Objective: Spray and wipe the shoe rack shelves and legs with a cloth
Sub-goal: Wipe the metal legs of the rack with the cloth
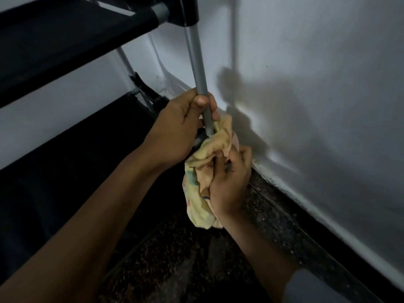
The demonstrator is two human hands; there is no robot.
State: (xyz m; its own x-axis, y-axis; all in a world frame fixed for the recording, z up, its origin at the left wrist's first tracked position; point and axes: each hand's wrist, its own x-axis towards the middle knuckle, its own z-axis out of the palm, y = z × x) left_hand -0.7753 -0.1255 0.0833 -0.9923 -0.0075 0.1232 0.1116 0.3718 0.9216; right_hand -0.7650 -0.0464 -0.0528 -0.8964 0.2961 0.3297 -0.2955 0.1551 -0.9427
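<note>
Left hand (175,123) gripping leg (197,68), wall (306,84) near

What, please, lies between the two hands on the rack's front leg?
In the head view, a short bare stretch of the grey leg and the yellow cloth's bunched top separate the left hand from the right hand.

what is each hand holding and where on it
The left hand grips the grey rack leg near its lower end. The right hand clutches the bunched yellow cloth around its middle, pressed at the leg's base.
</note>
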